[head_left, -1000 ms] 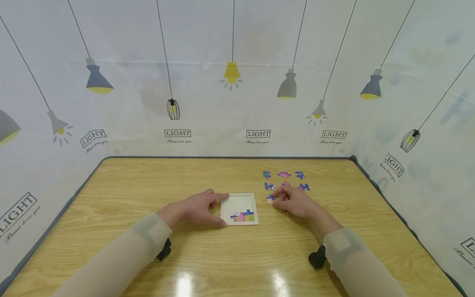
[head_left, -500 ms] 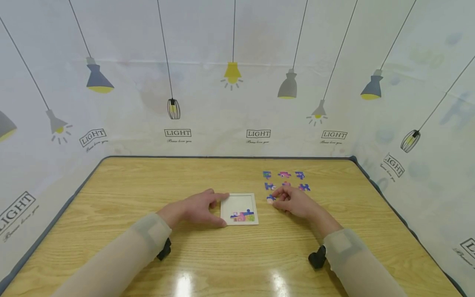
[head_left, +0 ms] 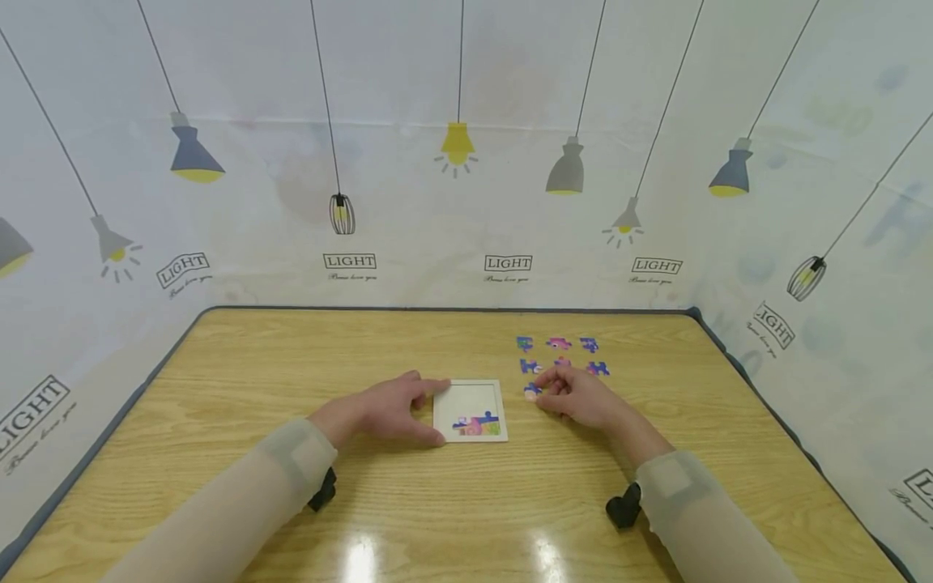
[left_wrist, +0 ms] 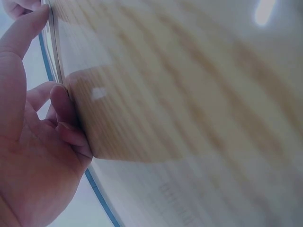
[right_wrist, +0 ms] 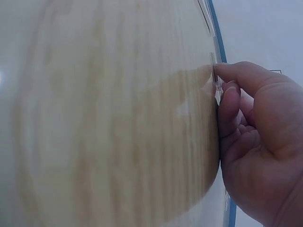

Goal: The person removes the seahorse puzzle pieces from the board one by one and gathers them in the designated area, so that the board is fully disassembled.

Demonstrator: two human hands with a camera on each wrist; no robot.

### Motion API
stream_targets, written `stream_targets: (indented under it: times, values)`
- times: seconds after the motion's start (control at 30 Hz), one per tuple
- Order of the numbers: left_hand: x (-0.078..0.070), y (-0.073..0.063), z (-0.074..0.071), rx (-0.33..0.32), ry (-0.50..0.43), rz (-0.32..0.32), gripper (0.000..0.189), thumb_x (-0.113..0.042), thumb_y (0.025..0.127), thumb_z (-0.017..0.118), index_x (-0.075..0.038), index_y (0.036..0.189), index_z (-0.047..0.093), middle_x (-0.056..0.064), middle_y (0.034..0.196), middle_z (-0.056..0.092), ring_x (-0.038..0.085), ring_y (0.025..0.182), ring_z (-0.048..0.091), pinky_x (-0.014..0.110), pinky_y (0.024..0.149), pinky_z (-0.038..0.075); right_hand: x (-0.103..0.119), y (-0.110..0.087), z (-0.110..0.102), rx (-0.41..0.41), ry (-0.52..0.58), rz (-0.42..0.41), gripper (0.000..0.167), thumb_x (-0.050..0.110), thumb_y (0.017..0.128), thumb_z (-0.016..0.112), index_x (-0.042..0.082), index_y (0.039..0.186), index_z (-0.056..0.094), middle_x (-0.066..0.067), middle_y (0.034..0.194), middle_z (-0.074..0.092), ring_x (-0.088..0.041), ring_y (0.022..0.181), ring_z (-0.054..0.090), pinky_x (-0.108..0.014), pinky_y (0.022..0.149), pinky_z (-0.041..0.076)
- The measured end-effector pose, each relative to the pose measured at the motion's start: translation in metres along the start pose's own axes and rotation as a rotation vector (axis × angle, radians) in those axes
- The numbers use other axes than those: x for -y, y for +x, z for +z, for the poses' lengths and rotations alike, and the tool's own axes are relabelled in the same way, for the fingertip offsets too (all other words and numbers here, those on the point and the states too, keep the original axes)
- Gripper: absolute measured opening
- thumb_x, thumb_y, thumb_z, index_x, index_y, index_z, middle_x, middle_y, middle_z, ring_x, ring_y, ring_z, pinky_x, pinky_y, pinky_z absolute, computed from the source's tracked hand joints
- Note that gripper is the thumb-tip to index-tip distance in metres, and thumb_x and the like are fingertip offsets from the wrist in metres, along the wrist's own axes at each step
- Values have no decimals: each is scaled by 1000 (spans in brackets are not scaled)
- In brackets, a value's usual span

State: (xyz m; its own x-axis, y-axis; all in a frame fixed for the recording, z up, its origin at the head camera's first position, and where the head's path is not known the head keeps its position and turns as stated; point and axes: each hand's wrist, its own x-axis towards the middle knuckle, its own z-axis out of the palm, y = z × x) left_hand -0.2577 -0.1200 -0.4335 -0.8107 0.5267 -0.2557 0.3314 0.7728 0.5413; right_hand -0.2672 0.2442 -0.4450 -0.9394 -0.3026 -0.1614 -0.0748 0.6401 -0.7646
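Note:
My left hand [head_left: 389,409] holds a small square white puzzle tray [head_left: 502,405] at its left side, thumb at the near corner and index finger at the far one. Joined jigsaw pieces [head_left: 479,425], pink, blue and yellowish, lie in the tray's lower right part. To the right of the tray, my right hand [head_left: 586,397] pinches a blue and pale puzzle piece [head_left: 532,392] between thumb and fingers, at table level. In the right wrist view the thumb [right_wrist: 246,73] is at the piece's thin edge. The left wrist view shows the left hand [left_wrist: 35,156] low against the table.
Beyond the right hand lie several loose puzzle pieces in rows, among them a pink one [head_left: 559,343] and a blue one [head_left: 598,368]. One pink piece [head_left: 562,361] is partly hidden by the fingers. The wooden table [head_left: 291,348] meets a lamp-printed wall covering [head_left: 408,202].

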Motion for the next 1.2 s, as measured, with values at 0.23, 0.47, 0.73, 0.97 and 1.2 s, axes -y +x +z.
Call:
stream_targets:
  times: [0.23, 0.47, 0.73, 0.97, 1.2]
  values:
    - [-2, 0, 1, 6, -3, 0, 98, -59, 88, 88, -33, 170, 43, 2, 117, 53, 21, 108, 51, 42, 93, 42, -5, -4, -2, -14, 109, -28, 35, 20, 106, 74, 1, 134, 65, -6, 98, 63, -19, 80, 59, -28, 69, 55]
    - [-2, 1, 2, 12, -3, 2, 98, -60, 87, 88, -33, 170, 42, 3, 118, 52, 22, 109, 51, 43, 94, 42, 6, -11, 0, 39, 127, -79, 33, 22, 107, 74, 3, 133, 67, -9, 98, 65, -19, 74, 58, -29, 63, 52]
    - [-1, 0, 0, 11, -6, -4, 97, -61, 88, 87, -34, 170, 43, 3, 117, 52, 21, 109, 51, 43, 91, 41, 31, -6, 27, 178, 182, -130, 32, 20, 105, 74, 2, 131, 66, -7, 98, 65, -17, 74, 58, -27, 64, 51]
    - [-1, -1, -1, 9, 0, 2, 97, -62, 88, 86, -32, 170, 44, 3, 116, 52, 21, 107, 51, 42, 89, 41, 48, -1, 45, 224, 133, -197, 28, 15, 103, 75, 3, 128, 69, -5, 96, 65, -16, 73, 61, -26, 64, 52]
    - [0, -2, -2, 9, -7, 1, 97, -62, 88, 86, -33, 170, 43, 4, 117, 53, 22, 107, 52, 42, 90, 42, 56, 4, 51, 282, 64, -182, 32, 18, 100, 78, 8, 129, 69, -4, 95, 66, -15, 77, 58, -26, 70, 50]
